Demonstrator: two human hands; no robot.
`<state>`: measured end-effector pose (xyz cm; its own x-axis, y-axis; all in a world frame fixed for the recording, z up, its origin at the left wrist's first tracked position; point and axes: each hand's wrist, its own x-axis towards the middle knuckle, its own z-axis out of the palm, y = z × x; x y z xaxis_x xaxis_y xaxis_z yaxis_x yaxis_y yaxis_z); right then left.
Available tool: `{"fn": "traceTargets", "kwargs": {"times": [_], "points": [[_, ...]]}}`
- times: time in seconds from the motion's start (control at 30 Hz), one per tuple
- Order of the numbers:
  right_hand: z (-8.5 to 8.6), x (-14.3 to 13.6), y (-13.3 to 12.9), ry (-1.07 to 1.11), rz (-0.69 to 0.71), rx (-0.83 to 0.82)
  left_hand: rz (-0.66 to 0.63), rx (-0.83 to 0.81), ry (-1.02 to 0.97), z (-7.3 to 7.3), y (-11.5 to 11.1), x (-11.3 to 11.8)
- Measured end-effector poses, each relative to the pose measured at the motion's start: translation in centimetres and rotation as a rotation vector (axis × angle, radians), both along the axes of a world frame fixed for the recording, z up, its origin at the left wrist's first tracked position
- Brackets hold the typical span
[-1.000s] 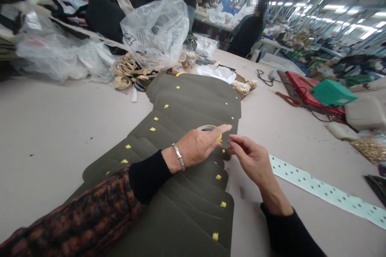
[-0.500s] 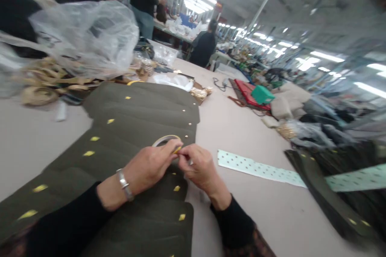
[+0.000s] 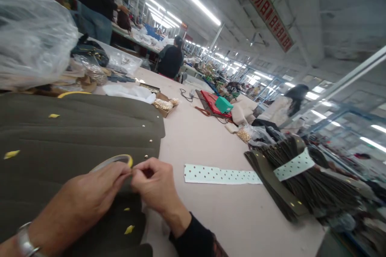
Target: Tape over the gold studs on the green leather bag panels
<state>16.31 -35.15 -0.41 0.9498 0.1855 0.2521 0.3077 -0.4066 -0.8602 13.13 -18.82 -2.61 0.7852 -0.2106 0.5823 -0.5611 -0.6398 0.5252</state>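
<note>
My left hand point(image 3: 84, 194), a metal watch or bracelet on its wrist, is closed on a roll of yellow tape point(image 3: 130, 161) held edge up. Against the roll's right side, my right hand point(image 3: 157, 184) pinches with thumb and forefinger; the bit of tape between its fingertips is mostly hidden. Beneath both hands lie overlapping dark olive fabric pieces point(image 3: 78, 124). Small yellow tape tabs point(image 3: 129, 229) dot these pieces, and small shiny metal studs point(image 3: 150, 141) run along their right edge.
A mint strip with dark dots point(image 3: 217, 174) lies to the right, before a stack of olive pieces point(image 3: 313, 180). Farther back are a box of gold-coloured hardware point(image 3: 164, 103), a green box point(image 3: 223, 105) and a clear plastic bag point(image 3: 33, 36). Other people are in the background.
The view has swung right, so the hands and olive pieces appear farther left. Both hands stay together at the tape roll, whose yellow rim shows more now.
</note>
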Motion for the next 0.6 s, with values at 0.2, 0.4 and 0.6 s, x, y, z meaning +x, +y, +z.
{"fn": "traceTargets", "kwargs": {"times": [0.2, 0.4, 0.6], "points": [[-0.3, 2.7, -3.6, 0.325, -0.042, 0.281, 0.159, 0.455, 0.022, 1.8, -1.4, -0.5], [-1.5, 4.0, -4.6, 0.199, 0.043, 0.038, 0.162, 0.689, 0.198, 1.3, -0.7, 0.2], [-1.6, 4.0, -2.8, -0.11, 0.052, -0.326, 0.14, 0.67, 0.203, 1.4, -1.2, 0.0]]}}
